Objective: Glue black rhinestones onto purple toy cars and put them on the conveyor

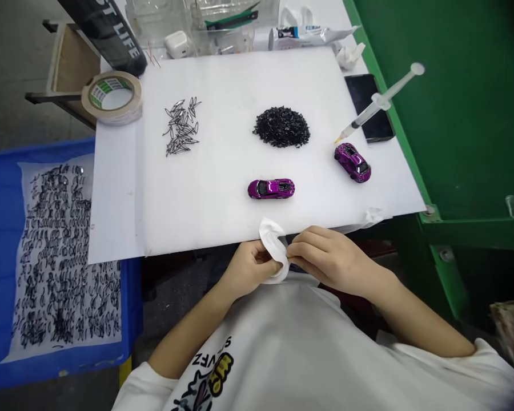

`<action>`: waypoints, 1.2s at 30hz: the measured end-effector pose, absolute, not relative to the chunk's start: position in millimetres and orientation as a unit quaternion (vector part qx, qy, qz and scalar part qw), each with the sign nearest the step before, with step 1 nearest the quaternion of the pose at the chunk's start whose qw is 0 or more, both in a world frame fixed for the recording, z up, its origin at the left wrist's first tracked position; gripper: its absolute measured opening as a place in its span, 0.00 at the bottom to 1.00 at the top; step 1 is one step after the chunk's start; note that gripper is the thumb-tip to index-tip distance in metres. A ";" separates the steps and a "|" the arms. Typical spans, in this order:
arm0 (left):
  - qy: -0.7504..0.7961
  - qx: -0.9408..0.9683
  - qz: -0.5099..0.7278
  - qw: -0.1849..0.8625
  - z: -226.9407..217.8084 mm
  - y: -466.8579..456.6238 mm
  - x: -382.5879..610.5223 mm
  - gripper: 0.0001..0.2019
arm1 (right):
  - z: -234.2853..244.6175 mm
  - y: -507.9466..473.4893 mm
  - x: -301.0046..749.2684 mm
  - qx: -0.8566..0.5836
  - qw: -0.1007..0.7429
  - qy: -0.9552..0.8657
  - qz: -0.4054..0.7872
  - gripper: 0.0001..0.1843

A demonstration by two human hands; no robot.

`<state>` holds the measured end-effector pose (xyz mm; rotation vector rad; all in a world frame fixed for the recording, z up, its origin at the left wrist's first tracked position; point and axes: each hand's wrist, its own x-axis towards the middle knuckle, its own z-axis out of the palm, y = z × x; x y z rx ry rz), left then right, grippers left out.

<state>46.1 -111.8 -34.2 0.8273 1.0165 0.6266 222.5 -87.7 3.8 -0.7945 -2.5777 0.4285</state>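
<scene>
Just off the near edge of the white board, my left hand (251, 267) is closed on a white tissue (274, 242). The fingers of my right hand (325, 257) are pinched together at the tissue's right side. Whether anything small is inside the tissue is hidden. Beyond my hands a purple toy car (271, 188) lies on the board. A second purple toy car (353, 162) sits to the right, near the tip of a syringe (379, 103). Farther back are a heap of small black pieces (281, 127) and a looser pile of thin, clear, dark-edged pieces (182, 127).
A roll of tape (112, 98) and a dark cylinder (111, 37) stand at the left. Clear plastic boxes (223, 40) and an earbud case (177, 44) line the back. A phone (370, 108) lies under the syringe. A blue tray (131, 302) holds a sheet of small pieces.
</scene>
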 end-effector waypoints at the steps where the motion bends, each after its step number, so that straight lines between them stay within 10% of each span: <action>1: 0.465 0.389 0.289 0.741 -34.5 -112.1 46.8 0.07 | 2.7 -87.7 222.3 -0.277 0.203 -0.927 0.152 0.02; 8: 0.509 0.467 0.249 0.679 -23.8 -118.1 38.6 0.04 | 14.8 -82.1 244.8 -0.331 0.214 -0.899 0.192 0.04; 19: 0.450 0.875 0.118 0.132 39.4 -32.2 -1.3 0.15 | 22.4 -44.2 220.8 -0.487 0.471 -0.628 0.384 0.04; 36: 0.465 0.800 0.143 0.351 31.2 14.0 -5.9 0.15 | 14.7 -8.6 196.8 -0.463 0.422 -0.498 0.600 0.09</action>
